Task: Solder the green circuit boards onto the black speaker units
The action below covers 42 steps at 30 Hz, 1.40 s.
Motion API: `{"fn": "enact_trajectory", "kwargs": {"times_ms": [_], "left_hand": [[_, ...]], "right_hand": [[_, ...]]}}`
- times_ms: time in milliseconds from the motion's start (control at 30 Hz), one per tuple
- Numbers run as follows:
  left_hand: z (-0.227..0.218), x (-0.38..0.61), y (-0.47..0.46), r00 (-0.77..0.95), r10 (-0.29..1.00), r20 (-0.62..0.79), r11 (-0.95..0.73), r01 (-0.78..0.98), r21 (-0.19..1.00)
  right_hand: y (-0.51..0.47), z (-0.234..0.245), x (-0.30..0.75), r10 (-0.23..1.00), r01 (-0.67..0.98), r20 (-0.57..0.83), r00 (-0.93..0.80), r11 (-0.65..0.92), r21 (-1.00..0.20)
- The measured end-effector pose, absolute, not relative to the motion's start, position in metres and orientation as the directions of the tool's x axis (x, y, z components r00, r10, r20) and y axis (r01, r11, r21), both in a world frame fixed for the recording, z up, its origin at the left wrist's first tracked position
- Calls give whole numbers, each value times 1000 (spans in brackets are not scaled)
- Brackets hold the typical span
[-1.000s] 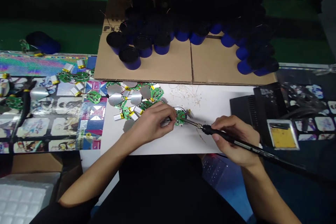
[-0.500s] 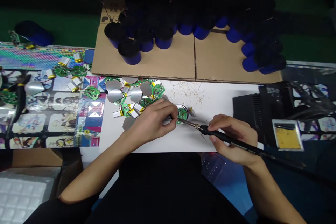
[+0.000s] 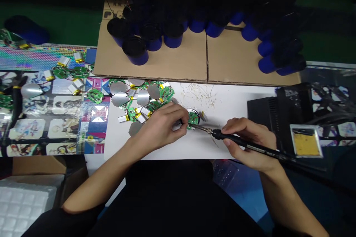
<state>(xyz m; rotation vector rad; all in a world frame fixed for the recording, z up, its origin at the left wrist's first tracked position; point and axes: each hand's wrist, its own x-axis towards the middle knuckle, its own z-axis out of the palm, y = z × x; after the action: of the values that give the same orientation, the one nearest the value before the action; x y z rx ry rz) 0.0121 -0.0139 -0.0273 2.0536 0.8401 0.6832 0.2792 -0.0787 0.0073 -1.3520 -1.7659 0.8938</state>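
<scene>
Round green circuit board (image 3: 193,119) sat pinched by left hand (image 3: 161,126). Right hand (image 3: 247,139) gripped black soldering iron (image 3: 244,144), tip touching it from the right.

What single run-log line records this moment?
left hand: pinches round green circuit board | right hand: grips soldering iron, tip at board | surface: white sheet | nearby: loose boards, blue cylinders
</scene>
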Motion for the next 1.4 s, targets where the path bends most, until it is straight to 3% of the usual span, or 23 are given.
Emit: {"fn": "enact_trajectory", "kwargs": {"times_ms": [267,433,533,633,733,833,1233,1400], "left_hand": [[-26,12,-14,635,756,157,-456,339,823],[-26,11,-13,639,751,167,-468,336,817],[-25,11,-12,645,744,174,-477,330,815],[-24,10,-11,660,732,169,-488,335,806],[-23,10,-10,679,717,158,-501,345,794],[-21,9,-10,693,705,150,-515,354,781],[-32,-5,1,762,602,237,-592,227,773],[-30,-7,5,819,508,267,-700,212,683]], "right_hand": [[-77,8,284,948,326,262,-178,308,-894],[-92,6,285,922,265,356,149,310,-913],[-102,1,265,902,212,304,308,246,-946],[-106,-11,237,935,200,255,245,209,-957],[-102,-25,215,948,453,295,121,211,-866],[-94,-34,202,937,576,345,48,257,-776],[-91,-41,200,935,603,354,-21,294,-742],[-94,-39,211,929,602,362,-78,333,-726]]}}
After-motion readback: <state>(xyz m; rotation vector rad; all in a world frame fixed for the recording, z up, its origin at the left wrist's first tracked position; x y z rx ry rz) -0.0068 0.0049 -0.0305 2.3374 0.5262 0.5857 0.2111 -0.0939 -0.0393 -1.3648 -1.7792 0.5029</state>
